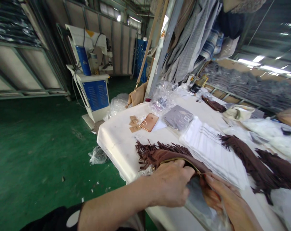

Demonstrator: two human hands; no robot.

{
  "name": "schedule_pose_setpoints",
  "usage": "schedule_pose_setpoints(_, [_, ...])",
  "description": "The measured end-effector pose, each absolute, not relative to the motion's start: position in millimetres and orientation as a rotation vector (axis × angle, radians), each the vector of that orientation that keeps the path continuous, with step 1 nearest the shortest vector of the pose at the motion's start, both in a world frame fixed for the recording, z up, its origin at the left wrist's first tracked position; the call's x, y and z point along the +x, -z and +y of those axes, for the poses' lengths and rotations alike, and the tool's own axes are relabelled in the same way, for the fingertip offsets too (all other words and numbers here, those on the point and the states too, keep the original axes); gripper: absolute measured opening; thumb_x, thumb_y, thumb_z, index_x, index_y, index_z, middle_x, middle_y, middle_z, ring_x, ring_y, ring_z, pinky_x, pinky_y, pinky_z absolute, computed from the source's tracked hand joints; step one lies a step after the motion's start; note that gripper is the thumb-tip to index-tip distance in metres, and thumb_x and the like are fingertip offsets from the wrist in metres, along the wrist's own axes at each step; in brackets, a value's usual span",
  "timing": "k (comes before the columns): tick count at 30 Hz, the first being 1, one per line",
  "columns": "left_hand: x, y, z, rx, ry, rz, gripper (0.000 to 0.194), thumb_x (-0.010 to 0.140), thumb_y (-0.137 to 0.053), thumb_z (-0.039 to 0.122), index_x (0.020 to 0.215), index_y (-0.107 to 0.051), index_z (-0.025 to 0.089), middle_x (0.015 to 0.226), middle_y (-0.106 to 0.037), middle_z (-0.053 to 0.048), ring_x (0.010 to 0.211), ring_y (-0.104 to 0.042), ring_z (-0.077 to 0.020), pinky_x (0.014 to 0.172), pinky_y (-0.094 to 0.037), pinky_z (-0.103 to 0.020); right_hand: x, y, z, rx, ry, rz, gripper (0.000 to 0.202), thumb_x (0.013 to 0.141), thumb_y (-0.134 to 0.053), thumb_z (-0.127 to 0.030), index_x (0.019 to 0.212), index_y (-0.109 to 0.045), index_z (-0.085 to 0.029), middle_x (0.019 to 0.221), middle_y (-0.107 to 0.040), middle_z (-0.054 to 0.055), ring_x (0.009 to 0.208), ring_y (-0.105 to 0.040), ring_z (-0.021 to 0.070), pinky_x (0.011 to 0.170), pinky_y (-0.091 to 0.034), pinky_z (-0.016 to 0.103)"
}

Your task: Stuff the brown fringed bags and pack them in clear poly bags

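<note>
A brown fringed bag [169, 154] lies at the near edge of the white table, its brass zipper partly open. The fingers of my left hand [173, 183] curl over the zipper edge, the tips hidden in the opening. Pinched between the fingers of my right hand [222, 192] is the bag's edge near the zipper pull. Below the bag, a clear plastic bag with something grey [198, 195] inside rests against my right hand.
On the white table [119, 138] are a phone [149, 122], tags [135, 128], a grey packet [178, 117], white cloths [212, 147] and more brown fringed pieces [248, 157]. A metal post [161, 51] rises behind. Another person's arm [289, 116] shows at right.
</note>
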State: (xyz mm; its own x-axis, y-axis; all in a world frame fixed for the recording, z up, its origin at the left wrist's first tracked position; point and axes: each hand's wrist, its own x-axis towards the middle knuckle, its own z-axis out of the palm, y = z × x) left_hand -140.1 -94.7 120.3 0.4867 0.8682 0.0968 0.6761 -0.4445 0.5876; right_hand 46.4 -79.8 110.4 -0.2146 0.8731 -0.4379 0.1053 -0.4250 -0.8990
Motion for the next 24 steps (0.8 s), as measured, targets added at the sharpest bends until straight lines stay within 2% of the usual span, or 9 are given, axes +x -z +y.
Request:
schedule_pose_setpoints(5, [-126, -111, -96, 2.384, -0.542, 1.53, 0.016, 0.081, -0.046, 0.01, 0.087, -0.06, 0.016, 0.087, -0.056, -0.006, 0.082, -0.056, -0.0218, 0.07, -0.05, -0.034, 43, -106, -83, -1.496, -1.689, -1.223, 0.046, 0.064, -0.07, -0.061, 0.068, -0.057, -0.016, 0.044, -0.035, -0.007, 0.039, -0.026, 0.0041, 0.039, -0.019, 0.019])
schedule_pose_setpoints(9, [-113, -112, -101, 2.639, -0.671, 1.759, 0.02, 0.086, -0.041, 0.01, 0.077, -0.059, 0.011, 0.08, -0.054, -0.009, 0.079, -0.051, -0.0239, 0.067, -0.047, -0.037, 31, -114, -86, -1.483, -1.681, -1.225, 0.049, 0.06, -0.073, -0.059, 0.056, -0.048, -0.018, 0.044, -0.036, -0.006, 0.039, -0.027, 0.0047, 0.038, -0.017, 0.019])
schedule_pose_setpoints(15, [-113, -106, -111, 2.662, -1.0, 1.745, 0.021, 0.087, -0.035, 0.01, 0.087, -0.055, 0.011, 0.095, -0.05, -0.01, 0.086, -0.047, -0.0227, 0.071, -0.044, -0.035, 32, -123, -87, -1.471, -1.678, -1.164, 0.04, 0.062, -0.073, -0.053, 0.064, -0.054, -0.018, 0.045, -0.037, -0.006, 0.039, -0.027, 0.0052, 0.038, -0.02, 0.019])
schedule_pose_setpoints(20, [-122, -98, -115, 2.631, -0.883, 1.65, 0.016, 0.089, -0.034, 0.013, 0.091, -0.05, 0.013, 0.079, -0.051, -0.004, 0.071, -0.047, -0.0201, 0.069, -0.043, -0.036, 40, -111, -84, -1.424, -1.831, -1.217, 0.049, 0.059, -0.072, -0.062, 0.063, -0.05, -0.018, 0.041, -0.034, -0.008, 0.034, -0.024, 0.0042, 0.034, -0.02, 0.02])
schedule_pose_setpoints(24, [-129, -96, -114, 2.615, -0.914, 1.538, 0.022, 0.089, -0.027, 0.009, 0.087, -0.048, 0.015, 0.072, -0.054, -0.002, 0.066, -0.049, -0.0185, 0.068, -0.043, -0.035, 40, -116, -86, -1.435, -1.86, -1.226, 0.048, 0.063, -0.069, -0.062, 0.063, -0.048, -0.018, 0.042, -0.034, -0.008, 0.033, -0.024, 0.0032, 0.033, -0.02, 0.019])
